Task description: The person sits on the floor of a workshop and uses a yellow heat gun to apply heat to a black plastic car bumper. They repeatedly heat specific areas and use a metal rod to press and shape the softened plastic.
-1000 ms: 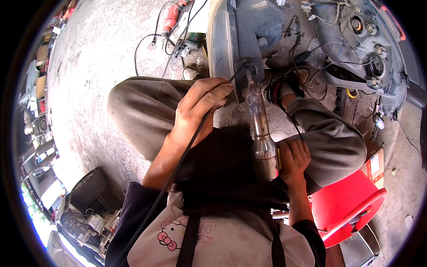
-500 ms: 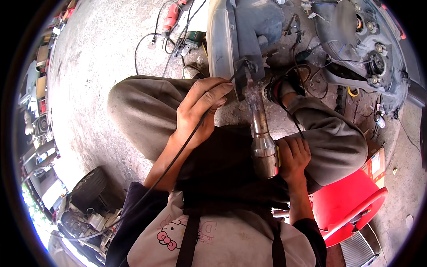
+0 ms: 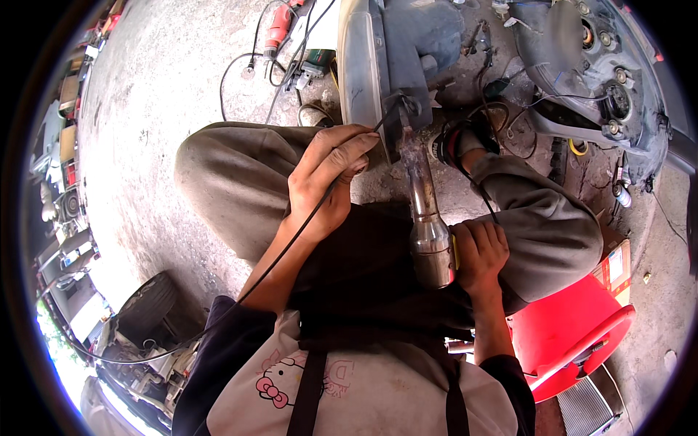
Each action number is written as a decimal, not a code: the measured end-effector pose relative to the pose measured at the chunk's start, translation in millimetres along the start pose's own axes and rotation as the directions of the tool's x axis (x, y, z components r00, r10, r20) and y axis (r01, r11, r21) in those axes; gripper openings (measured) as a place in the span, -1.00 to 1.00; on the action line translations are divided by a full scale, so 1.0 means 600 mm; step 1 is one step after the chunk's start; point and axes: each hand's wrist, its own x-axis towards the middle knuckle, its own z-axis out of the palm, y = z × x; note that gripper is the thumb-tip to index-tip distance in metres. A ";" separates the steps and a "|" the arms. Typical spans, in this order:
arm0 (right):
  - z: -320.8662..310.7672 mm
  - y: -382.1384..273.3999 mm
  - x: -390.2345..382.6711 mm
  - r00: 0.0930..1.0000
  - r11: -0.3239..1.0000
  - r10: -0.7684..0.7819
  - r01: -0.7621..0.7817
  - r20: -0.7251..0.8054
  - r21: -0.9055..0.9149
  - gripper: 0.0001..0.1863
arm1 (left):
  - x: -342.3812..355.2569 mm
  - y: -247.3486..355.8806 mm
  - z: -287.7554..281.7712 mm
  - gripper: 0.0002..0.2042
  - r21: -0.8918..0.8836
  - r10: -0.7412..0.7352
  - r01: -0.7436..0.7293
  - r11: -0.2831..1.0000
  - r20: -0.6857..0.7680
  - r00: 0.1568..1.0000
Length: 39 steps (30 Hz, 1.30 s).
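Observation:
A hot-air gun with a long stained metal barrel [image 3: 430,243] points away from me. My right hand [image 3: 480,254] is closed around its near end, where a bit of yellow shows. Its narrow nozzle reaches a dark patch on a grey plastic car part [image 3: 363,73] standing between my feet. Pinched in the fingers of my left hand [image 3: 327,178] is a thin black rod [image 3: 294,234], probably plastic filler. One end runs to the patch near the nozzle; the exact contact is hard to see. The rest trails back along my left forearm to the lower left.
A red corded power tool [image 3: 278,33] and a green one [image 3: 315,65] lie beyond my left knee among cables. At upper right sits a large dark car housing [image 3: 582,65]. A red plastic seat [image 3: 567,334] and a carton [image 3: 618,265] are by my right side.
The trailing length of black rod at the lower left has shifted upward a little and bends differently. Both hands and the hot-air gun stay almost where they were.

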 end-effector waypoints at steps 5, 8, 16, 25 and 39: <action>-0.001 -0.002 0.002 1.000 1.000 -0.002 0.002 -0.002 0.000 -0.77 | -0.002 -0.001 0.000 -0.75 -0.018 -0.024 0.023 1.000 -0.006 1.000; 0.000 -0.001 0.000 1.000 1.000 -0.002 0.002 0.003 -0.001 -0.77 | -0.002 -0.002 0.000 -0.75 -0.015 -0.022 0.022 1.000 -0.008 1.000; -0.002 -0.002 -0.002 1.000 1.000 -0.003 0.003 0.004 0.005 -0.75 | -0.003 0.001 0.003 -0.82 -0.028 -0.069 0.069 0.997 -0.019 0.997; -0.001 0.000 -0.004 1.000 1.000 -0.005 0.005 -0.009 0.003 -0.75 | -0.007 0.002 0.007 -0.81 -0.032 -0.047 0.047 0.998 -0.018 0.999; -0.002 -0.001 -0.003 1.000 0.999 -0.005 0.005 -0.013 -0.033 -0.76 | -0.011 0.002 0.009 -0.80 -0.036 -0.073 0.072 0.997 -0.015 0.997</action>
